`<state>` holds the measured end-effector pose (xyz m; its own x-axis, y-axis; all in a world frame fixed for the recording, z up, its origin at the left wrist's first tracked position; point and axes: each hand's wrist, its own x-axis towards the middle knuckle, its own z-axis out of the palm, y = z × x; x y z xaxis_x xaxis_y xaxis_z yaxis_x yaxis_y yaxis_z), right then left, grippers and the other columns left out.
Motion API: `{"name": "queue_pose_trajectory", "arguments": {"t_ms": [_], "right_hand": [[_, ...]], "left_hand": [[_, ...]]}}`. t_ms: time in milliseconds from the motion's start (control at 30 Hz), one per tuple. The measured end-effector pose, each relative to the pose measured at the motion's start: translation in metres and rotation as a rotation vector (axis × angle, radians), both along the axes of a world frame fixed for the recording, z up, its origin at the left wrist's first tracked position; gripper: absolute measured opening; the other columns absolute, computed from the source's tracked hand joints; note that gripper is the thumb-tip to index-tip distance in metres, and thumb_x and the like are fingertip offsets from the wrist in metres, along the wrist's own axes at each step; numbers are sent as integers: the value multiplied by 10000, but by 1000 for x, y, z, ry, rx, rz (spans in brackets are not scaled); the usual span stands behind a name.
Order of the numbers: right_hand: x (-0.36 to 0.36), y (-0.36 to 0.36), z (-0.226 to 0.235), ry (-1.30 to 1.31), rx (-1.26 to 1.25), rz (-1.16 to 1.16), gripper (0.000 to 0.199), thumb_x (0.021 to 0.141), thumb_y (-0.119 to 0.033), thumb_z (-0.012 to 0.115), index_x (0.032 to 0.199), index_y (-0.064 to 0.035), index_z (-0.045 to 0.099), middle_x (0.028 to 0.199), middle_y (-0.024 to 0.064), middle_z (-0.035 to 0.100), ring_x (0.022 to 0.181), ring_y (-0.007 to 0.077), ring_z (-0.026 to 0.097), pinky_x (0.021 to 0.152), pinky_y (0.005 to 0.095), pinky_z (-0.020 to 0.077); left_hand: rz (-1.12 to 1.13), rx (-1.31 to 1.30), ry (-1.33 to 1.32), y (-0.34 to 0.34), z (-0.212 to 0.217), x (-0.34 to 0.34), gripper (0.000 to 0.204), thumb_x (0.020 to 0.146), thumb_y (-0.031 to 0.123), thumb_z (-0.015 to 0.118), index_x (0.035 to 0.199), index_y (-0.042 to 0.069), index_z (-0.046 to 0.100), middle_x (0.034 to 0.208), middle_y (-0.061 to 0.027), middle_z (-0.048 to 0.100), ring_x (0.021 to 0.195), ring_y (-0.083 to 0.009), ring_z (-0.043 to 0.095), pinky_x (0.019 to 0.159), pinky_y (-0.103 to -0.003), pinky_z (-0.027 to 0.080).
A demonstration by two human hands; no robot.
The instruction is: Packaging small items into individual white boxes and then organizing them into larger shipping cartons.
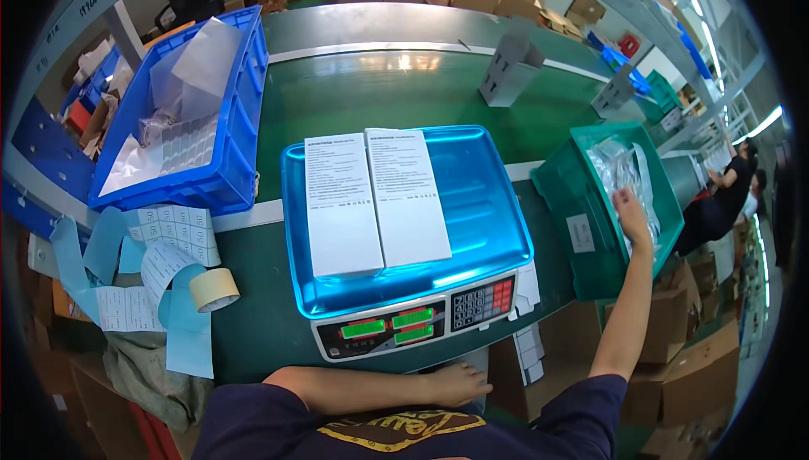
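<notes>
Two white printed boxes lie side by side on the blue tray of a weighing scale. My left forearm crosses in front of the scale. At the table's near edge, my left hand rests with its fingers extended and nothing in it. My right arm reaches over a green bin on the right. Inside it, my right hand has its fingers bent against clear plastic bags and appears to pinch one; the fingertips are partly hidden. Lit green displays show on the scale's front.
On the left stands a blue crate holding sheets and plastic. Nearer are label strips and a tape roll. Beyond the scale runs a green conveyor carrying an open grey-white carton. Cardboard boxes and people are at right.
</notes>
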<state>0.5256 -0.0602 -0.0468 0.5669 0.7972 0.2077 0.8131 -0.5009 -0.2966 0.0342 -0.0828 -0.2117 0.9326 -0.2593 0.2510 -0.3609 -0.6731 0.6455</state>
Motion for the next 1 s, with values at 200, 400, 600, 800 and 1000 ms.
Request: {"name": "queue_pose_trajectory", "arguments": {"t_ms": [200,400,600,800,1000], "right_hand": [[-28,10,17,342,-219,-16,419,827,-199,656,1210,-34,613,1227,207,613,1153,287,585,896,381,480],[-3,-17,15,251,126,-222,491,787,-24,556,1277,-44,593,1205,155,629,870,183,610,751,286,488],[-21,1,22,571,317,-119,458,744,15,538,1196,-25,601,1141,106,634,857,125,565,700,234,437],[-48,4,38,647,276,-34,332,822,-83,647,1143,-60,570,1119,120,627,856,128,577,710,239,450],[-71,62,72,212,818,-47,386,871,-207,721,1166,-48,531,1007,97,614,852,150,635,692,258,525]], "left_hand": [[17,71,161,4,-5,3,257,847,158,591,1076,53,539,1015,-179,570,951,-344,619,816,-445,493],[-7,25,161,2,-4,6,235,842,149,592,1054,54,557,993,-180,577,916,-353,629,813,-453,492],[24,-9,197,10,-5,5,212,844,149,594,1035,61,567,988,-176,581,893,-355,634,795,-462,490],[30,-1,212,10,0,7,210,848,155,593,1032,55,568,995,-185,582,890,-359,632,778,-470,491],[28,-13,217,12,-2,11,196,848,149,587,1015,49,560,973,-187,583,876,-377,629,773,-469,495]]}}
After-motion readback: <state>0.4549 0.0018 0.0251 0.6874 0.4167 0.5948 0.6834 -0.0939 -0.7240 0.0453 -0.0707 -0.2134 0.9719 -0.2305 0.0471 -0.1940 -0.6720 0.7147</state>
